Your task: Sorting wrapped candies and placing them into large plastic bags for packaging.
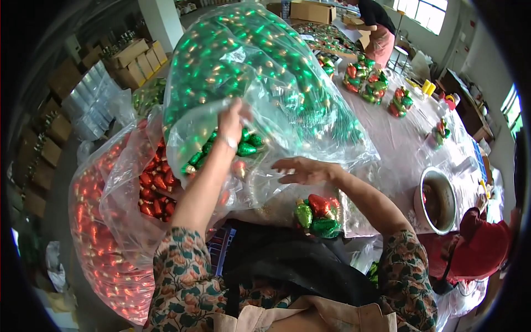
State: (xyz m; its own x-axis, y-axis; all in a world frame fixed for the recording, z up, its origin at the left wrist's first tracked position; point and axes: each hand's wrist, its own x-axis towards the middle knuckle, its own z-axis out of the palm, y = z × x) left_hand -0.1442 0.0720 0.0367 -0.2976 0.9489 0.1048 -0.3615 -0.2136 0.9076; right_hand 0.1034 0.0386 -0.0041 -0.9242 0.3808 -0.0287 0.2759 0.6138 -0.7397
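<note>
So we're at a busy tabletop (395,141) with a huge clear bag (238,61) of shiny green baubles (249,145) taking up most of the middle, lying with its mouth toward the near side. Our left hand (235,122) is up by the plastic at that mouth, just past a few uncovered green ones; it's blurry, so we can't tell if that grip is grasping any film. We have our right hand (301,170) off to the right of the mouth, grip released, fingers loosely spread with nothing in them that we can see.

Near the right hand, at the near edge, we've got a small cluster (319,217) of red and green baubles. On the left we see a second bag (105,221), full of red baubles (157,185), some showing through its gap. To the right we've a metal bowl (418,205), and farther back some red-and-green bundles (368,80). On the far side we spot a co-worker (379,33) in a dark top.
</note>
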